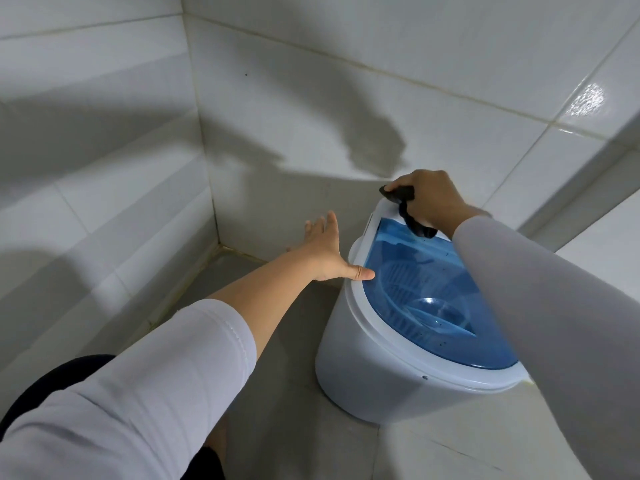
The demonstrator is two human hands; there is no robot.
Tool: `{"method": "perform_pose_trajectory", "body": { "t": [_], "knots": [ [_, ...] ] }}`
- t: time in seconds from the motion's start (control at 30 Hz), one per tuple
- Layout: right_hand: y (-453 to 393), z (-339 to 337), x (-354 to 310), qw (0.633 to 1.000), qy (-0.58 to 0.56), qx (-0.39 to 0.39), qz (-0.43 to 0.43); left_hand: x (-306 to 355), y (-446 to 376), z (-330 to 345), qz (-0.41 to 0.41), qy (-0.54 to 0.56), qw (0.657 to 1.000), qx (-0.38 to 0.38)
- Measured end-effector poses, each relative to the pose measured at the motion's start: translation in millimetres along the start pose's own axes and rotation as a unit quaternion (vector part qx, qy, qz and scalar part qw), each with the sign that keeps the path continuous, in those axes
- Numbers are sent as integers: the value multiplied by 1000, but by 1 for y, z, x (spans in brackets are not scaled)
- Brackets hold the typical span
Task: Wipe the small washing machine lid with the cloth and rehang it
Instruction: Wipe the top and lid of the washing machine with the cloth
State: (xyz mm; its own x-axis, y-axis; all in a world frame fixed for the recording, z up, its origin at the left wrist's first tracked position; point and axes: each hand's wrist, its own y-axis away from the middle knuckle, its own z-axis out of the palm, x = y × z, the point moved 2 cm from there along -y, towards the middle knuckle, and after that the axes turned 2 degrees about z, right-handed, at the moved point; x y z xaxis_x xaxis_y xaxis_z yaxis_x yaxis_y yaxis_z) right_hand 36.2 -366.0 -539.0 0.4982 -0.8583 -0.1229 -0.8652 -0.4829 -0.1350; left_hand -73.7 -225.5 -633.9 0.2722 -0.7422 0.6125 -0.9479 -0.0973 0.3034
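Observation:
A small white washing machine [367, 358] stands on the floor in a tiled corner. Its see-through blue lid [433, 292] is closed, and the ribbed tub shows through it. My right hand [433, 197] presses a dark cloth [407, 211] against the far rim of the lid; the cloth trails down onto the blue part. My left hand [327, 249] is flat with fingers spread, its thumb resting on the lid's left white rim. My right sleeve covers the lid's right side.
White tiled walls [311, 98] meet in a corner just behind and left of the machine. Grey floor [277, 393] lies in front and to the left. A tiled ledge [588, 168] runs along the right.

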Motion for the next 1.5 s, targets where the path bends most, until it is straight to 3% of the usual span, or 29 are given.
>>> {"method": "perform_pose_trajectory", "body": {
  "t": [0.17,0.4,0.7,1.07,1.3,1.5],
  "knots": [
    [3,-17,7,999,-29,-23,16,4,-10,-5,11,39,999,25],
    [16,17,2,988,101,-93,-74,15,-36,-7,21,29,999,41],
    [2,27,2,973,184,-61,-126,27,-38,-14,32,-29,999,22],
    [-29,28,10,986,161,-29,-43,27,-37,-15,28,-43,999,8],
    [-35,25,21,996,80,1,37,27,-33,-14,28,-46,999,7],
    [-30,-22,41,995,-10,17,94,29,-37,-19,45,-73,996,8]
  ]
}}
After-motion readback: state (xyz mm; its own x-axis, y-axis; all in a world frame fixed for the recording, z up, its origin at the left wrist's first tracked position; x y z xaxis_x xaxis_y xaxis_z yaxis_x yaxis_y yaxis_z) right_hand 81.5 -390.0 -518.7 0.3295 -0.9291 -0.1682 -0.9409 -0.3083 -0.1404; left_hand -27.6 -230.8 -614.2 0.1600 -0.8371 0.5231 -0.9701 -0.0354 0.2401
